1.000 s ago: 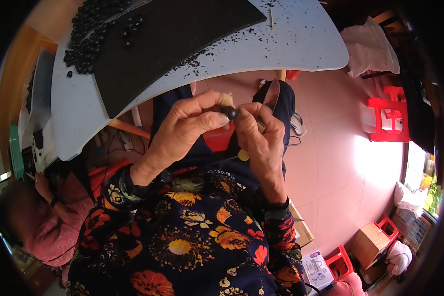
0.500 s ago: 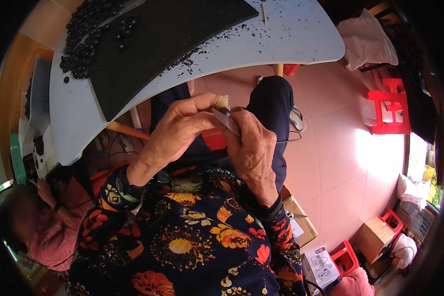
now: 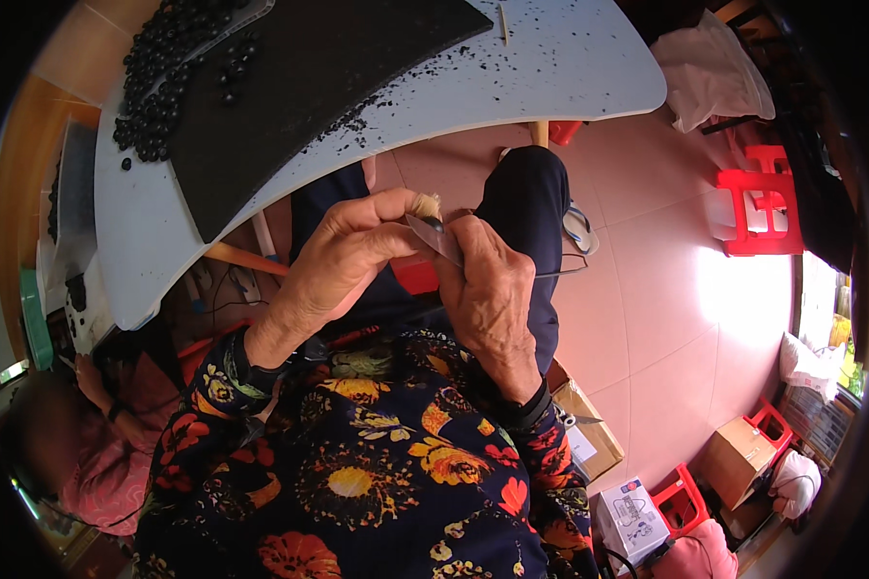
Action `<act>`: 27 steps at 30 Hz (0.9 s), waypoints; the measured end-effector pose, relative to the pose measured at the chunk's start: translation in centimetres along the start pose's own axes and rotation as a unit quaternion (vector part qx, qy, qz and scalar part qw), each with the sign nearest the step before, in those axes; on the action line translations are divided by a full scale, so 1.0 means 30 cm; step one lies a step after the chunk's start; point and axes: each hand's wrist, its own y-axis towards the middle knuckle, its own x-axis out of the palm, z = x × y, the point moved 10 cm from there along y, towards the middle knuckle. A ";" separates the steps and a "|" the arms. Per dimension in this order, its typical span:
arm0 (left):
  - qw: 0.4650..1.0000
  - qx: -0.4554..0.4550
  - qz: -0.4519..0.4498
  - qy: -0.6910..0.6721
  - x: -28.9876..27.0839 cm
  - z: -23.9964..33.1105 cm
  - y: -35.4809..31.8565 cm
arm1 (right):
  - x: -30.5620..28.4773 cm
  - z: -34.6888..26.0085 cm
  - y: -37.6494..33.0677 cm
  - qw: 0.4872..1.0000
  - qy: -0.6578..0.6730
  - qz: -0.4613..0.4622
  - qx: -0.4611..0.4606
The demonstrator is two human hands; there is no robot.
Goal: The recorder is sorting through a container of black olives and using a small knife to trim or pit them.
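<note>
Both hands' fingers [image 3: 396,217] pinch a small blade [image 3: 434,238] below the white table [image 3: 570,68], above pink floor [image 3: 666,318].

Small dark piece [image 3: 435,225] mostly hidden between both hands' fingertips.

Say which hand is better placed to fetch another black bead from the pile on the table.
Probably the left hand: the black bead pile lies on the person's left side of the table, and the right hand grips a thin blade-like tool.
</note>
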 end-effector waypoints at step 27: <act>0.990 -0.013 -0.009 0.138 0.027 0.013 0.017 | 0.046 0.104 -0.011 0.878 0.422 -0.066 0.215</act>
